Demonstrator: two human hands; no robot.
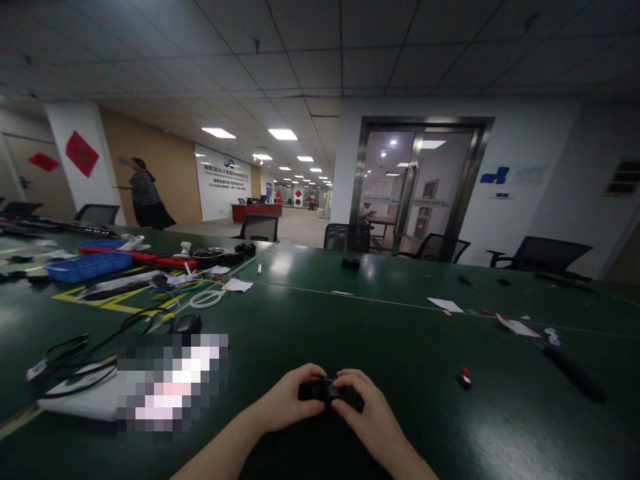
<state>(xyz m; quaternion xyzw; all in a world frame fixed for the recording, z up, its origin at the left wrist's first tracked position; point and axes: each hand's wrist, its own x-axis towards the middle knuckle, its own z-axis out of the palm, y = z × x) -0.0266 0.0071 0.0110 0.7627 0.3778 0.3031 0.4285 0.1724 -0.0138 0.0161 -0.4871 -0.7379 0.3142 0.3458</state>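
Observation:
Just above the green tabletop (320, 333), a small black object (329, 389) sits between my two hands, its exact kind too dark to make out. My left hand (286, 403) pinches its left end between thumb and fingers. On the other end, my right hand (369, 408) has its thumb and fingertips closed at the front and back. Both palms face inward, and the fingers cover much of the object. A small red-and-white piece (465, 379) lies on the table to the right of my hands.
At left are a black mouse (188, 325), tangled cables, a coiled white cable (207, 299) and a blue tray (90, 266). A black-handled tool (575, 375) and papers (445, 305) lie at right. Chairs line the far edge; a person (145, 192) is beyond.

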